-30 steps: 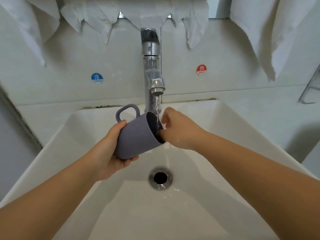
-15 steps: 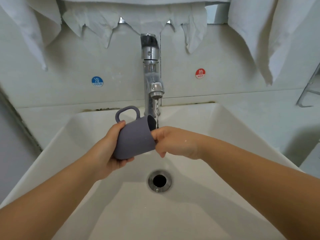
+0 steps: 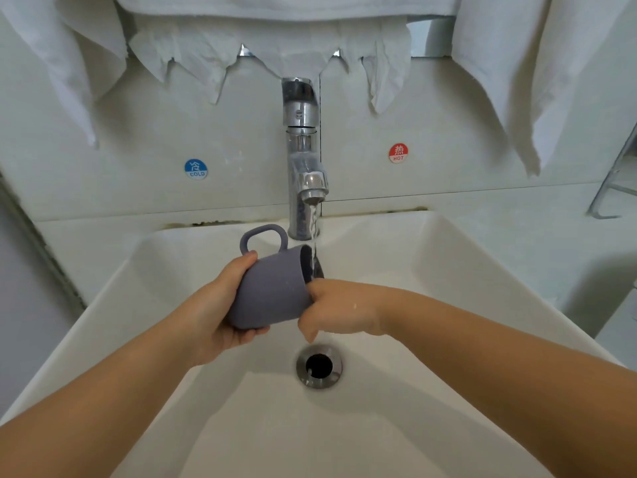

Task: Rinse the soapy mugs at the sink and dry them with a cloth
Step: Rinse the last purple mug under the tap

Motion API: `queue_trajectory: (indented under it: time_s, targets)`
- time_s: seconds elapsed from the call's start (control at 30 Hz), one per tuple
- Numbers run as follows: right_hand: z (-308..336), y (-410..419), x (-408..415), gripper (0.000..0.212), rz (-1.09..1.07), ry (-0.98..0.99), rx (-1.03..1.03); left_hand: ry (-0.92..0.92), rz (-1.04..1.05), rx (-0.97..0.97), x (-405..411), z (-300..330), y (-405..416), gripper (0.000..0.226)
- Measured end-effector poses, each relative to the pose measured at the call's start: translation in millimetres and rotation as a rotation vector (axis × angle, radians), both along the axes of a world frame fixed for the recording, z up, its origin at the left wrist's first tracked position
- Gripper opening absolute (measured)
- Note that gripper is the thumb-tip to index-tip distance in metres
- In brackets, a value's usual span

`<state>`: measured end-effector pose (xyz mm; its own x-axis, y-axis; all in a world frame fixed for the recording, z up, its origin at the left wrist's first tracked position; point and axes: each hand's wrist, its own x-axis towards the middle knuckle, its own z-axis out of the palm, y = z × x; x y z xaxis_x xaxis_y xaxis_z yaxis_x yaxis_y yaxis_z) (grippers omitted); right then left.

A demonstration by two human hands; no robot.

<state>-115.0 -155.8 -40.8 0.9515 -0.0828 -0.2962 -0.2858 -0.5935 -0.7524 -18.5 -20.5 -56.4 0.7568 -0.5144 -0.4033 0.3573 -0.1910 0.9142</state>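
A grey-purple mug [image 3: 269,291] lies tipped on its side over the white sink [image 3: 431,270], handle up, mouth facing right. My left hand [image 3: 220,315] grips its base and body from the left. My right hand [image 3: 339,312] holds the rim, fingers reaching into the mouth where I cannot see them, thumb hanging down. Water runs from the chrome tap [image 3: 303,150] straight onto the mug's rim. White cloths [image 3: 517,74] hang on the wall above.
The drain [image 3: 319,366] sits just below my hands in the basin's middle. Torn white paper towel [image 3: 275,53] hangs behind the tap. Cold [image 3: 195,169] and hot [image 3: 398,153] stickers mark the wall. A metal rack [image 3: 613,188] stands at the far right.
My right hand has dropped from beside the mug's mouth to below the rim, turning palm-down. The mug has stayed under the running water in my left hand.
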Motion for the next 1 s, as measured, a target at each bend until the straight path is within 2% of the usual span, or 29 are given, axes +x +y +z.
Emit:
queue_trajectory:
  time_s: [0.03, 0.13, 0.23, 0.3, 0.4, 0.5, 0.57, 0.63, 0.7, 0.77, 0.83, 0.93, 1.0]
  targets:
    - [-1, -2, 1, 0.013, -0.011, 0.008, 0.084, -0.018, 0.001, -0.027, -2, -2, -1, 0.04]
    - [-5, -9, 2, 0.049, -0.076, 0.012, 0.372, -0.125, -0.053, -0.083, -7, -8, -6, 0.029]
    - [3, -22, 0, 0.046, -0.177, 0.001, 0.71, -0.193, -0.098, -0.159, -8, -12, -9, 0.031]
    - [10, -31, -2, 0.042, -0.216, -0.008, 0.825, -0.208, -0.102, -0.19, -7, -13, -8, 0.046]
    - [9, -38, -2, 0.041, -0.205, -0.001, 0.822, -0.215, -0.108, -0.191, -9, -13, -8, 0.05]
    - [8, -33, -2, 0.047, -0.032, 0.011, 0.74, -0.183, -0.079, -0.161, -7, -10, -9, 0.033]
    - [9, -24, -4, 0.041, 0.087, 0.046, 0.524, -0.167, -0.054, -0.13, -3, -8, -9, 0.03]
    - [5, -14, 0, 0.039, 0.105, 0.068, 0.207, -0.148, -0.014, -0.12, -1, -5, -8, 0.03]
    - [1, -6, 7, 0.045, 0.084, 0.048, 0.04, -0.117, 0.029, -0.131, 2, -4, -7, 0.03]
    - [1, -1, 10, 0.036, 0.074, 0.02, 0.094, -0.106, 0.048, -0.134, 2, -4, -6, 0.03]
    - [6, -2, 7, 0.026, 0.004, -0.003, 0.323, -0.124, 0.039, -0.132, 3, -6, -7, 0.029]
    - [7, -7, 6, 0.044, -0.127, -0.026, 0.701, -0.186, 0.012, -0.137, 2, -10, -8, 0.027]
    - [6, -6, 6, 0.05, -0.17, -0.034, 0.787, -0.188, 0.007, -0.146, 1, -10, -8, 0.027]
